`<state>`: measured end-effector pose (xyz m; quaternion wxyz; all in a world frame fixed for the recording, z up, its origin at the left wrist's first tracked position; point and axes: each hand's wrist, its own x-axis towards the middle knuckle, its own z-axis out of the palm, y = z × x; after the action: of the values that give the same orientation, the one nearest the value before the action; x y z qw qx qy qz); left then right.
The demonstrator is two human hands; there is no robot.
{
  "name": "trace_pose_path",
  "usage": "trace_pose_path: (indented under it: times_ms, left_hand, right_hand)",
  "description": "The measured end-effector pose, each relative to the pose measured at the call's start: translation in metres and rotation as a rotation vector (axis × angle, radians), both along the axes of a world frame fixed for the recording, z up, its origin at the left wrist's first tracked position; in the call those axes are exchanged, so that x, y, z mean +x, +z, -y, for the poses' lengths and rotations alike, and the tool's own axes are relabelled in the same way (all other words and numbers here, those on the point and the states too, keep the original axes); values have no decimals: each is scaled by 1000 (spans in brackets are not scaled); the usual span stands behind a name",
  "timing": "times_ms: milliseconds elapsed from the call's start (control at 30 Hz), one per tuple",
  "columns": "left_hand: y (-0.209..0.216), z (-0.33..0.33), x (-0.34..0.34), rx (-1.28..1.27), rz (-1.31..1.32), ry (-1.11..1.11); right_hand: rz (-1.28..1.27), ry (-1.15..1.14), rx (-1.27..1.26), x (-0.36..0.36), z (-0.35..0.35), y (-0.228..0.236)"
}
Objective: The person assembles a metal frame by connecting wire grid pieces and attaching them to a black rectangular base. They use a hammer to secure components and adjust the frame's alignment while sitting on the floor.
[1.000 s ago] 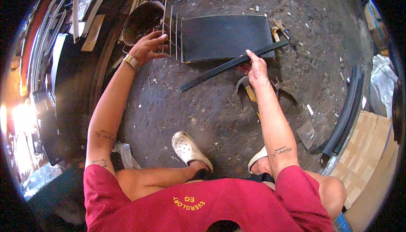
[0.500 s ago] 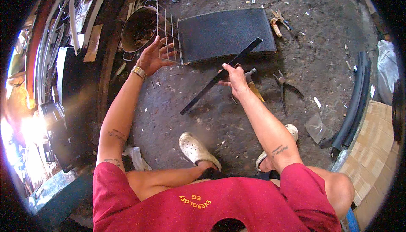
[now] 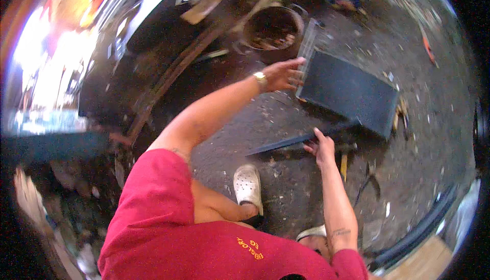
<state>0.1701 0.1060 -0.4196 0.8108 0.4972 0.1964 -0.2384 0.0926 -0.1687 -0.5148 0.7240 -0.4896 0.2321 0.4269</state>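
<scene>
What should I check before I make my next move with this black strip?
1. Right hand gripping the black strip: ok.
2. Left hand touching the wire frame: cannot tell, blurred.
3. Strip clear of the dark panel: cannot tell; its far end meets the panel's edge in view.
4. Left shoe clear of the strip: ok, they look apart.
5. Space beside the right hand free of tools: not ok; a yellow-handled hammer lies close.

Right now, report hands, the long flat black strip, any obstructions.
Right hand holds strip. Left hand at silver wire frame of black rectangular panel, contact unclear. Yellow-handled hammer on floor near right hand.
</scene>
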Motion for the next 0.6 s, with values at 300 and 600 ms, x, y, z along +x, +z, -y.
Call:
trace_pose_path:
  times_ms: [300,600]
  left_hand:
    - [-16,23,25,96,-26,53]
    - [-24,23,24,41,-27,74]
  right_hand:
    - [-28,59,22,-26,-24,-3]
    - [73,656,-98,-21,-24,23]
